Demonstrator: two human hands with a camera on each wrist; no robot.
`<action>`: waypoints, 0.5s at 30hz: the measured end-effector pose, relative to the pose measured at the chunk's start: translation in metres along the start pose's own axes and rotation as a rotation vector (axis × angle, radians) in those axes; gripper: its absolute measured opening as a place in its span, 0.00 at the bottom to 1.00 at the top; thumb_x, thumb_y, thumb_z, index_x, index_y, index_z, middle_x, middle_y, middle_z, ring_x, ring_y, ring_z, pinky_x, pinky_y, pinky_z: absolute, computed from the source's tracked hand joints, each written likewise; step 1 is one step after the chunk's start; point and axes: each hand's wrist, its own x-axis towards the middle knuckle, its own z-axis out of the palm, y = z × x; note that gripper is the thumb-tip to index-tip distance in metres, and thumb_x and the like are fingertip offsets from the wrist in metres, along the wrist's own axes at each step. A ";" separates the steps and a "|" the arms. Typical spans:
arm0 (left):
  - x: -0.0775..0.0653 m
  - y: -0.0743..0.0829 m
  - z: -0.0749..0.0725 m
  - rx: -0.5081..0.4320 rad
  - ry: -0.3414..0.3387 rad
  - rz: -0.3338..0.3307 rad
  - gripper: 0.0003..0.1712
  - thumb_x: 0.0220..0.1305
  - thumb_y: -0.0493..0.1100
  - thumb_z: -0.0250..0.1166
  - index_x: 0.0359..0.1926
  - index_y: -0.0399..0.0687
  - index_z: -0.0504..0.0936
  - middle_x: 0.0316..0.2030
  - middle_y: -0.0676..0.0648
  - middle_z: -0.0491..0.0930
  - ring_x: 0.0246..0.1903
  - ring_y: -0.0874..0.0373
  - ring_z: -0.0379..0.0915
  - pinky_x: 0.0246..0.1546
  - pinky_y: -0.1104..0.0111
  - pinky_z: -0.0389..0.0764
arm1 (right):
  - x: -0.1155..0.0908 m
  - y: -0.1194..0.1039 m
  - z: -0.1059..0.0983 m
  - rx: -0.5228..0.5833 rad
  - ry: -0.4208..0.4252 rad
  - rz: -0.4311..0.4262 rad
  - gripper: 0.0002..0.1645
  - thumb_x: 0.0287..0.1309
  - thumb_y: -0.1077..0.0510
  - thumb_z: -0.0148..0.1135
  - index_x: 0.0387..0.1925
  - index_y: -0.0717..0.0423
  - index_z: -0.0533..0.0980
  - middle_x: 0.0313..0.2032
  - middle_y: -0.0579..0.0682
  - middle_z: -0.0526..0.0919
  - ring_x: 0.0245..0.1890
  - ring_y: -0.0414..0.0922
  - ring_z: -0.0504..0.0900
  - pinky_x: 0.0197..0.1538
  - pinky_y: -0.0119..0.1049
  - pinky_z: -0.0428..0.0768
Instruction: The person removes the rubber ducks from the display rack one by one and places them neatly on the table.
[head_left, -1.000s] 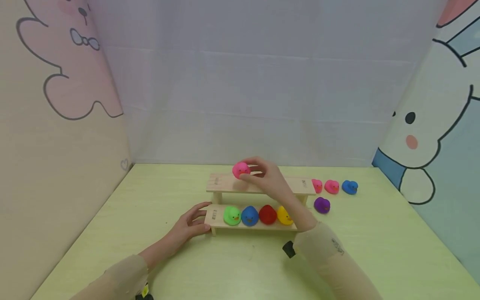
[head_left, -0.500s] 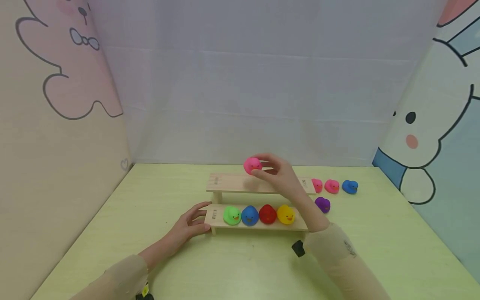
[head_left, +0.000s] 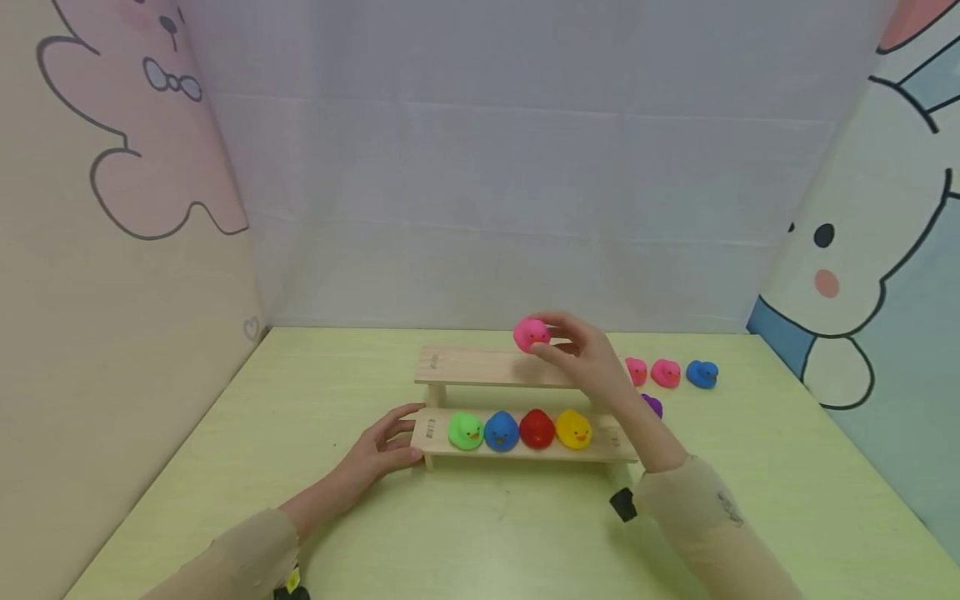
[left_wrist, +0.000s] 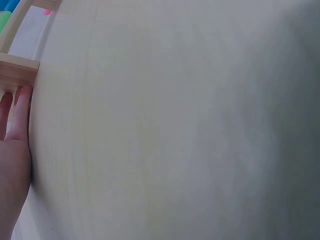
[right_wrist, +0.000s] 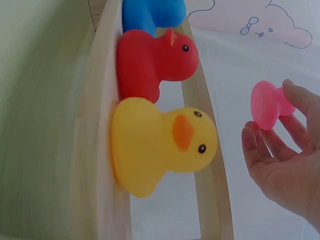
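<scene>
A pink rubber duck (head_left: 530, 334) is pinched between the thumb and fingers of my right hand (head_left: 588, 354), raised over the upper shelf of a two-step wooden rack (head_left: 480, 367). In the right wrist view the same pink duck (right_wrist: 267, 105) shows at the fingertips. My left hand (head_left: 378, 442) rests at the rack's left end, its fingertips touching the lower step. On that lower step sit a green duck (head_left: 466, 431), a blue duck (head_left: 502, 432), a red duck (head_left: 537, 429) and a yellow duck (head_left: 573, 430) in a row.
Right of the rack, on the table (head_left: 750, 483), stand two more pink ducks, one (head_left: 666, 373) fully visible, and a blue duck (head_left: 702, 374). A purple duck (head_left: 652, 406) is partly behind my right forearm. A pale curtain (head_left: 480, 167) closes off the back.
My right hand has moved to the right above the upper shelf, carrying the pink duck along. Its forearm now covers part of the purple duck. The left hand has stayed at the rack's end.
</scene>
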 end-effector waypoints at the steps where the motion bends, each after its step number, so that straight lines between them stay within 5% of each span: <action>1: 0.000 0.000 0.000 0.002 0.000 -0.002 0.40 0.68 0.42 0.63 0.75 0.62 0.56 0.68 0.38 0.66 0.60 0.54 0.75 0.54 0.67 0.79 | -0.001 0.001 -0.002 -0.008 0.001 -0.001 0.25 0.62 0.50 0.66 0.61 0.44 0.74 0.59 0.47 0.79 0.60 0.48 0.77 0.53 0.23 0.78; 15: -0.001 0.002 0.002 0.011 0.011 -0.003 0.40 0.67 0.41 0.64 0.75 0.60 0.56 0.67 0.37 0.66 0.60 0.54 0.75 0.53 0.68 0.80 | -0.019 0.021 -0.031 -0.093 0.060 0.003 0.28 0.65 0.50 0.63 0.64 0.48 0.71 0.61 0.52 0.77 0.61 0.50 0.76 0.52 0.17 0.75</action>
